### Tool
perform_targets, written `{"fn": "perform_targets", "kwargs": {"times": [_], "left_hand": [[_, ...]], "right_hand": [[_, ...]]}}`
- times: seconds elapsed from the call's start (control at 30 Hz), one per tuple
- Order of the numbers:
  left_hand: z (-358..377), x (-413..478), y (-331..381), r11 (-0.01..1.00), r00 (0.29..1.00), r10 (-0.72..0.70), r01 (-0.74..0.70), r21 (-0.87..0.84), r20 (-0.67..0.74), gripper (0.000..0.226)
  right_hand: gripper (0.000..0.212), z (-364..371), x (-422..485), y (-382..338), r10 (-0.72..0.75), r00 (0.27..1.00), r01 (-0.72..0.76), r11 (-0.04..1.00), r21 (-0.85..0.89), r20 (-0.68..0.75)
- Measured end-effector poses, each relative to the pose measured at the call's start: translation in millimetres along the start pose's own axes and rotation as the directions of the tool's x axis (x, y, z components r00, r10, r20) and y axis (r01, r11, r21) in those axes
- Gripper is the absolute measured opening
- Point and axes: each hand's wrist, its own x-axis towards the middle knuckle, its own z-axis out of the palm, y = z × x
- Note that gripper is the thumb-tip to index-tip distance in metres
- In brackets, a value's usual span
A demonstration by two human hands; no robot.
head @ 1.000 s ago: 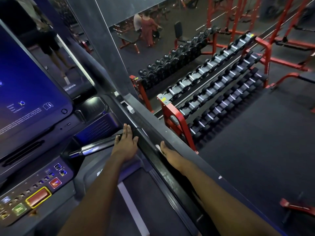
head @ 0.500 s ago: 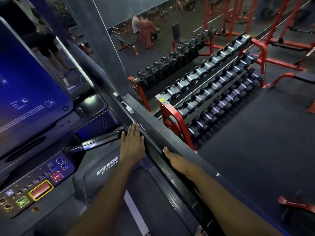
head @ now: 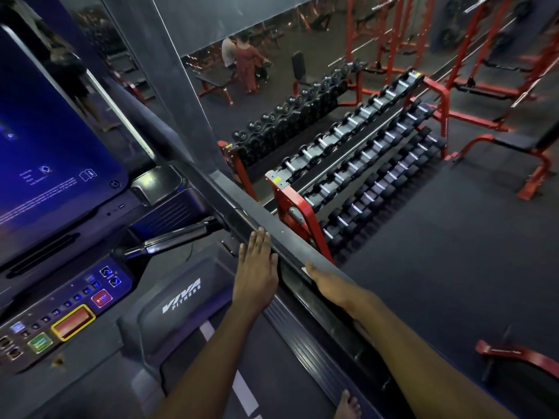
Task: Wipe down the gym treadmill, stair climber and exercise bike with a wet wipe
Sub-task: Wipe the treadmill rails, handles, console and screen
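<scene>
I stand on a treadmill whose dark right side rail (head: 290, 246) runs diagonally through the head view. My left hand (head: 257, 273) lies flat with straight fingers against the rail's inner edge. My right hand (head: 329, 287) reaches over the rail's outer side, its fingers hidden behind it. A white sliver of the wet wipe (head: 304, 269) shows at the thumb tip, pressed to the rail. The motor cover marked VIVA FITNESS (head: 181, 300) sits below my left hand.
The lit screen (head: 45, 131) and button console (head: 60, 316) fill the left, with a silver grip bar (head: 172, 237) beside them. A red dumbbell rack (head: 363, 164) stands right of the rail, red benches beyond. My bare foot (head: 348, 405) rests on the deck edge.
Both hands have slid back along the side rail toward me, away from the silver grip bar. The view has shifted slightly, so the motor cover logo now shows.
</scene>
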Motion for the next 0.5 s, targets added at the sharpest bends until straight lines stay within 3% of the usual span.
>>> {"fn": "perform_targets", "kwargs": {"times": [0.17,0.4,0.5], "left_hand": [[9.1,-36.5,15.6,1.0,0.999,0.021,-0.021,-0.002,0.027,0.057],[20.5,-75.2,40.3,0.998,0.992,0.066,-0.066,-0.004,0.107,0.061],[20.6,-79.3,47.1,0.998,0.989,0.052,-0.054,0.01,0.14,0.064]], "right_hand": [[0.078,8.1,-16.5,-2.3,-0.117,0.993,0.122,0.975,0.187,-0.033],[0.089,1.5,-37.5,28.8,0.06,0.993,-0.056,0.997,0.044,-0.106],[0.102,0.3,-51.7,37.5,0.027,0.994,-0.021,0.998,0.063,-0.108]]}}
